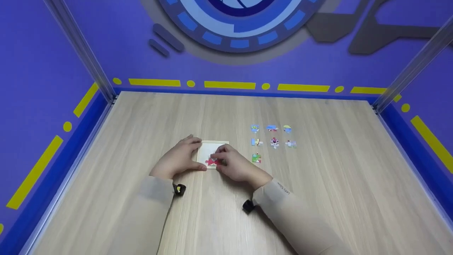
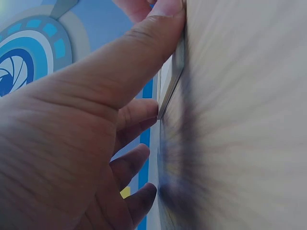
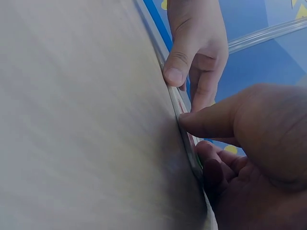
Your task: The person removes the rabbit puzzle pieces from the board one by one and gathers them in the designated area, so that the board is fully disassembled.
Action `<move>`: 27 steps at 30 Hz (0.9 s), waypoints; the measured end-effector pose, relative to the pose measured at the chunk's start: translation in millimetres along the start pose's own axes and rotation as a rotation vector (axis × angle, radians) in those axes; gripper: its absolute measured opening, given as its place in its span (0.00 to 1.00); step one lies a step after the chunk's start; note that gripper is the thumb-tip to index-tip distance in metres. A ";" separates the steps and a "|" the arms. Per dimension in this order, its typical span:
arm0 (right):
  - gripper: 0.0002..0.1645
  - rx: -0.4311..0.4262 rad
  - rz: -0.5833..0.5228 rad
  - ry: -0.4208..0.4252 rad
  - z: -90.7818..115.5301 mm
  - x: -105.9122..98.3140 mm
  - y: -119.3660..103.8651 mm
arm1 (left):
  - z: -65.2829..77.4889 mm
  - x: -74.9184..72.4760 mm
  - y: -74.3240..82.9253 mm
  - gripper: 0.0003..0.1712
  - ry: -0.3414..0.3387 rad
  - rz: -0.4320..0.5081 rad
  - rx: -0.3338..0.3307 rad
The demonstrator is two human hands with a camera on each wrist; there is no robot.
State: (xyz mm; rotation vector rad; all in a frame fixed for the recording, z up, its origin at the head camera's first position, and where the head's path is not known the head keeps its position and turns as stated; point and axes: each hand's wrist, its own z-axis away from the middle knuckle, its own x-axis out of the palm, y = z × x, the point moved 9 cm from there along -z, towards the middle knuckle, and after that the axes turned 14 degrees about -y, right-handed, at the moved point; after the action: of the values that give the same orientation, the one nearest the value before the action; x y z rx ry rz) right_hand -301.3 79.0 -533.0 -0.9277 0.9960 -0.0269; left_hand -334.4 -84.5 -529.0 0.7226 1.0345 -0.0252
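A small shallow wooden puzzle tray (image 1: 204, 150) lies flat on the table, with red jigsaw pieces (image 1: 211, 162) at its front. My left hand (image 1: 182, 157) holds the tray by its left side, thumb at the front edge and index finger near the back corner. In the left wrist view, the left thumb (image 2: 144, 52) touches the tray's edge (image 2: 170, 84). My right hand (image 1: 235, 164) is bent over the tray's right part, its fingers and thumb around a puzzle piece that they mostly hide. The right thumb (image 3: 206, 122) rests by the tray's front rim in the right wrist view.
To the right of the tray, several loose puzzle pieces lie in rows, among them a green one (image 1: 257, 158), a character piece (image 1: 274, 142) and a blue one (image 1: 254, 128). The wooden table (image 1: 318, 170) is bounded by purple panels (image 1: 106, 46).
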 end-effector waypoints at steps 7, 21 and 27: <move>0.22 0.001 0.002 0.004 -0.5 1.0 -0.5 | -0.1 -0.3 -0.1 0.64 -0.009 -0.003 -0.006; 0.21 0.016 -0.016 0.026 -2.5 2.9 0.6 | 3.1 -0.5 0.7 0.63 -0.001 0.007 0.006; 0.21 -0.006 -0.037 0.046 -2.3 0.7 -0.4 | 2.4 -1.0 1.1 0.62 0.004 0.016 0.006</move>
State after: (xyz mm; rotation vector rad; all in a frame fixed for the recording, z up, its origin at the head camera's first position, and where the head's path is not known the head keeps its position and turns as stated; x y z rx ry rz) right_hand -302.4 76.9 -533.7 -0.9545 1.0217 -0.0766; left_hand -332.6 -85.2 -526.9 0.7367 1.0328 -0.0127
